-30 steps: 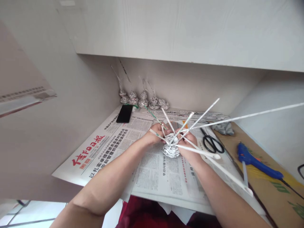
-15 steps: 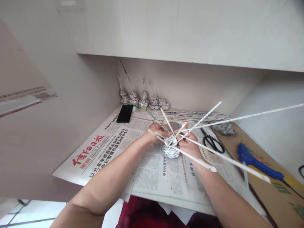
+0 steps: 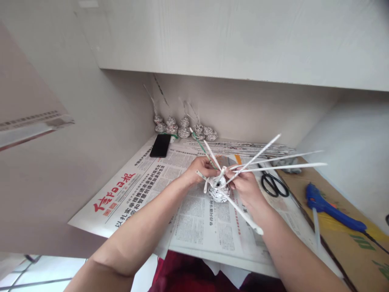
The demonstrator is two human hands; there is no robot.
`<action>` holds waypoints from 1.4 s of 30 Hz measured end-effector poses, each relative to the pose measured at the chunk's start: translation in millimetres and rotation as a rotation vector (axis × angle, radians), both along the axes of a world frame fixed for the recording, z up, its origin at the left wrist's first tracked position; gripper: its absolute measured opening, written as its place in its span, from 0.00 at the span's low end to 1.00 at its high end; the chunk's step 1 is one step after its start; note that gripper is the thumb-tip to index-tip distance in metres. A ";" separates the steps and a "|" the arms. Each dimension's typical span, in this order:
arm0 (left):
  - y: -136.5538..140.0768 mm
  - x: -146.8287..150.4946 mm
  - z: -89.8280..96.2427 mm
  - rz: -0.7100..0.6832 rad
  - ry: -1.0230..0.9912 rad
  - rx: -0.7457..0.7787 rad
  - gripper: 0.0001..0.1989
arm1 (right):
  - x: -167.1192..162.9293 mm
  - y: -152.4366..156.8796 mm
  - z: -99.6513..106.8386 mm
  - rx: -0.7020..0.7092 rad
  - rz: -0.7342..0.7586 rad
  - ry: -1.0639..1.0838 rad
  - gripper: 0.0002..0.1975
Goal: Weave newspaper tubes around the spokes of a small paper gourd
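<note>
Left hand (image 3: 196, 172) and right hand (image 3: 245, 187) curl their fingers (image 3: 212, 172), seemingly closed on the woven piece (image 3: 219, 196), inside the newspaper's (image 3: 194, 223) edge.

L hand (image 3: 204, 170) & R hand (image 3: 243, 182) hold woven paper ball (image 3: 219, 195) w/ sticks (image 3: 245, 215) poking out, over newspaper (image 3: 191, 223); blk scissors (image 3: 275, 186) & blue glue gun (image 3: 336, 213) to R, blk phone (image 3: 160, 146) far L.

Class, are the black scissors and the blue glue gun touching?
Apart: the head view shows bare cardboard between the scissors and glue gun.
</note>
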State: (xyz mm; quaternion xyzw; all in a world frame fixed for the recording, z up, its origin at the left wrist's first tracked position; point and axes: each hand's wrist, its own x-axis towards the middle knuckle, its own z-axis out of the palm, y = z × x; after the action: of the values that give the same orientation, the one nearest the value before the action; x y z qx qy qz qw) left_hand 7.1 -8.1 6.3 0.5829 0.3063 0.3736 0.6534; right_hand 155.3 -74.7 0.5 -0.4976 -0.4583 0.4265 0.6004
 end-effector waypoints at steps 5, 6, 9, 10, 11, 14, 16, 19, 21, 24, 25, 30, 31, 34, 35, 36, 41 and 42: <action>-4.8 -2.1 9.4 -0.006 0.136 -0.041 0.16 | -0.8 -1.7 4.3 0.020 0.009 -0.013 0.16; -5.3 -2.5 10.5 -0.009 0.155 -0.042 0.16 | -0.2 -1.3 3.9 0.026 -0.004 -0.024 0.16; -5.3 -2.9 11.4 -0.022 0.180 -0.044 0.16 | 2.2 0.5 2.8 0.023 -0.035 -0.031 0.17; -5.0 -2.9 11.2 -0.023 0.186 -0.040 0.16 | 3.3 1.2 3.0 0.017 -0.041 -0.024 0.17; -4.9 -2.9 10.9 -0.021 0.192 -0.032 0.16 | 4.4 1.8 3.7 0.012 -0.049 -0.015 0.17; -4.8 -2.9 9.8 0.004 0.197 -0.014 0.16 | 7.8 3.0 8.6 0.031 -0.124 0.018 0.18; -4.7 -2.7 8.7 0.027 0.197 -0.012 0.17 | 9.4 3.0 12.8 0.070 -0.191 0.012 0.20; -3.8 -2.3 5.7 0.041 0.190 -0.019 0.18 | 10.4 2.2 16.3 0.127 -0.211 -0.067 0.25; -2.8 -1.8 3.3 0.041 0.181 -0.019 0.18 | 11.1 2.0 15.6 0.161 -0.205 -0.109 0.28; -1.9 -1.3 1.1 0.039 0.173 -0.002 0.18 | 13.5 3.1 11.5 0.179 -0.208 -0.090 0.28; -1.9 -1.2 1.0 0.044 0.170 0.006 0.18 | 14.4 3.8 9.8 0.157 -0.207 -0.075 0.27; -2.4 -1.2 2.9 0.083 0.163 0.024 0.18 | 13.9 6.4 4.0 -0.054 -0.095 -0.069 0.20; -2.6 -1.1 3.4 0.080 0.164 0.022 0.18 | 12.7 6.0 4.0 -0.067 -0.064 -0.065 0.20; -3.6 -0.7 4.5 0.062 0.165 0.005 0.17 | 9.0 3.4 6.7 -0.061 -0.023 -0.036 0.20; -3.9 -0.4 4.5 0.055 0.162 -0.002 0.16 | 8.1 2.5 7.9 -0.057 -0.016 -0.027 0.20; -4.2 0.0 4.3 0.050 0.158 -0.008 0.16 | 7.6 1.9 9.1 -0.056 -0.008 -0.019 0.20; -4.0 2.2 0.5 0.073 0.174 0.045 0.15 | 7.3 1.8 9.6 -0.074 -0.027 0.001 0.21; -3.9 2.5 -0.1 0.076 0.183 0.062 0.15 | 7.5 1.8 9.0 -0.083 -0.030 -0.010 0.20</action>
State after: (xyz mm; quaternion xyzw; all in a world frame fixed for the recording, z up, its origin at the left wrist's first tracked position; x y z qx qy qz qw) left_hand 9.6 -12.0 6.2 0.6222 0.3750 0.3528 0.5898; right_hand 162.7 -72.8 9.4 -0.5309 -0.4356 0.4337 0.5833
